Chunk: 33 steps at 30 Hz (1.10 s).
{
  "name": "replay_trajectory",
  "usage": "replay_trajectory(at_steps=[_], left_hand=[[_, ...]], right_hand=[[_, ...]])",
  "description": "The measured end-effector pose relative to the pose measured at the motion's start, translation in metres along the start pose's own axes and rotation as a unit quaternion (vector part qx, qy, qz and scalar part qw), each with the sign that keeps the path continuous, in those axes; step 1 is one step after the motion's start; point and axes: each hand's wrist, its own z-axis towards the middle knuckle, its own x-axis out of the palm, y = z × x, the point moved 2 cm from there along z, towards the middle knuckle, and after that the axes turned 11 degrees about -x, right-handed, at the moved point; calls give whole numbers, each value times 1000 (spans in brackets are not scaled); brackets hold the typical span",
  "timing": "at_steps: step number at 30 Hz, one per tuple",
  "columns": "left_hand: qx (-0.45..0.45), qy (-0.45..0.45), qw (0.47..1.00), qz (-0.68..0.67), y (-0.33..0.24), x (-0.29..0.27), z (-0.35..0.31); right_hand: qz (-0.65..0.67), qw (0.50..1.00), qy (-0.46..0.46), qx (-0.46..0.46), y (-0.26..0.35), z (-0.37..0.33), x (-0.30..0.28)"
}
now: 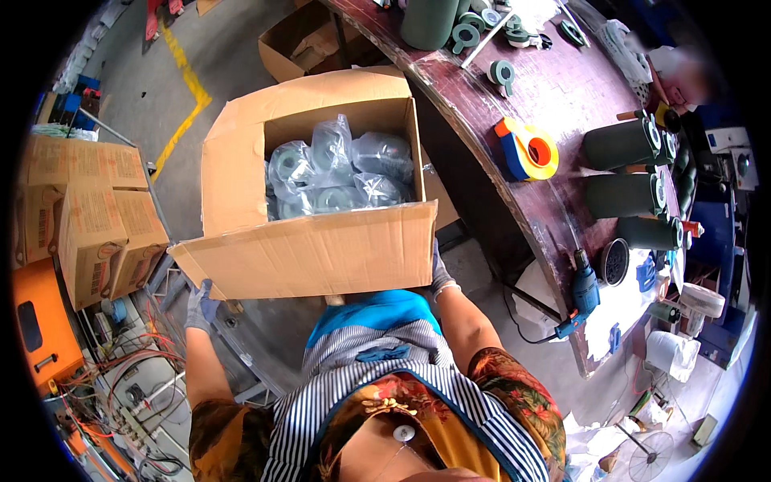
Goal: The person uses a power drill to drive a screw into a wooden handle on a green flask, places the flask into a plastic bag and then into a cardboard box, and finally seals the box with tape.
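Note:
An open cardboard box (305, 253) is in front of my body with its flaps folded out. Inside lie several dark green round parts (333, 153), each wrapped in clear plastic. My left hand (201, 307), in a grey glove, grips the box at its near left corner under the flap. On the opposite side, my gloved right hand (440, 269) holds the near right corner; most of its fingers are hidden by the cardboard. I cannot tell whether something under the box also carries its weight.
On my right, a dark red worktable (474, 104) holds a tape dispenser (530, 151), green cylinders (622, 145) and a blue power drill (585, 289). Closed cartons (104, 217) are stacked left, above an orange machine (44, 329) and tangled hoses. Another person (675, 76) is at the table's far side.

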Motion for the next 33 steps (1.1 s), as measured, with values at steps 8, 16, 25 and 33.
replay_trajectory(at_steps=[8, 16, 25, 33], left_hand=[[116, 49, 988, 88, -62, -93, 44], [30, 17, 995, 88, -93, -97, 128], [6, 12, 1000, 2, -94, -145, 145], [113, 24, 990, 83, -68, -150, 171]], right_hand=[[-309, 927, -49, -205, -134, -37, 37], [-241, 948, -31, -205, -146, -36, 59], [-96, 972, -48, -211, -163, -10, -4], [-966, -85, -108, -219, -119, -19, 32]])
